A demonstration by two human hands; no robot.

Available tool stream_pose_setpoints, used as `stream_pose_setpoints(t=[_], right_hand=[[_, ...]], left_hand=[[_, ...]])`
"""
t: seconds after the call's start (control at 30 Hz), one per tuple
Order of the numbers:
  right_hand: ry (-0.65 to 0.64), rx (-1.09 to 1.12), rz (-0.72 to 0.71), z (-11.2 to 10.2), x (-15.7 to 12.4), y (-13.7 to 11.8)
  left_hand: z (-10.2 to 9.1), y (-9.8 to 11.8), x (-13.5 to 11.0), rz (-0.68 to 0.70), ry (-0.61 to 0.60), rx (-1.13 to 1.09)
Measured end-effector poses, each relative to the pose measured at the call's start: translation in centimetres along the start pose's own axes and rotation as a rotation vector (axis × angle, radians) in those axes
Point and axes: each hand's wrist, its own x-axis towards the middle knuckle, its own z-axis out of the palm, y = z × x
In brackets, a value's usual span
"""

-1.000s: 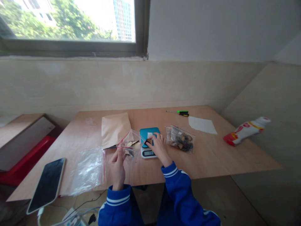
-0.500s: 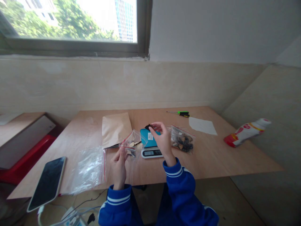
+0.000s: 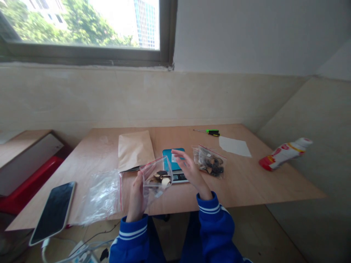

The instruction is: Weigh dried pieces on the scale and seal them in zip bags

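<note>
My left hand (image 3: pixel 138 191) holds up a clear zip bag (image 3: pixel 157 179) with a red seal line, its fingers behind the plastic. Inside lie several dark and pale dried slices (image 3: pixel 162 177). Over the right part of a small digital scale (image 3: pixel 179 177) hovers my right hand (image 3: pixel 189 168), fingers stretched out and apart, nothing in them. The scale's blue plate (image 3: pixel 168 157) carries a white label and is partly hidden by the hand and the bag. Another zip bag, full of dark dried slices (image 3: pixel 214 166), lies just right of my right hand.
A brown paper envelope (image 3: pixel 135 149) and a stack of clear empty bags (image 3: pixel 102 195) lie to the left, with a tablet (image 3: pixel 53 212) on a cable at the edge. Rightward are screwdrivers (image 3: pixel 212 132), white paper (image 3: pixel 234 146) and a red-white bottle (image 3: pixel 283 155).
The dark piece has left my right hand, whose fingers have opened. My left hand has turned the bag toward me, so the slices inside show more plainly.
</note>
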Motion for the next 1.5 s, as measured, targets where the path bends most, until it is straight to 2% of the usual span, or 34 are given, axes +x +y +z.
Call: stream_pose_setpoints(t=[0.1, 0.17, 0.23, 0.43, 0.5, 0.57, 0.63, 0.73, 0.87, 0.97, 1.23, 1.5], right_hand=[[-0.08, 0.09, 0.021, 0.5, -1.3, -0.1], [-0.056, 0.128, 0.025, 1.0, -2.0, -0.1], [0.063, 0.142, 0.032, 1.5, -2.3, 0.0], [0.559, 0.191, 0.11, 1.5, -1.2, 0.2], [0.666, 0.234, 0.134, 1.3, -1.0, 0.2], [0.716, 0.26, 0.146, 1.2, -1.2, 0.4], [0.733, 0.274, 0.156, 1.1, -1.8, 0.7], [0.714, 0.28, 0.18, 0.9, -3.1, 1.3], [0.519, 0.262, 0.172, 0.3, -4.6, 2.0], [0.426, 0.212, 0.169, -0.2, -5.1, 2.3], [0.558, 0.196, 0.163, 0.3, -4.9, 2.2], [0.501, 0.148, 0.141, 0.1, -5.2, 1.7]], left_hand=[[0.6, 0.1, -0.4, -0.133, -0.099, -0.041], [1.0, -0.2, -0.3, -0.153, -0.153, -0.036], [1.1, -0.6, 0.2, -0.137, -0.168, -0.004], [1.0, -0.6, 1.8, -0.107, -0.202, 0.068], [1.1, -0.6, 1.8, 0.003, -0.223, 0.104], [1.4, -1.0, 1.5, 0.159, -0.204, 0.164], [1.7, -1.8, 1.0, 0.273, -0.117, 0.252], [1.6, -3.4, 0.5, 0.295, 0.055, 0.294], [0.9, -4.8, 0.2, 0.262, 0.157, 0.195], [0.7, -4.9, -0.1, 0.254, 0.161, 0.19], [0.6, -4.1, -0.2, 0.219, 0.041, 0.166], [-0.6, -3.7, 0.1, 0.268, 0.101, 0.266]])
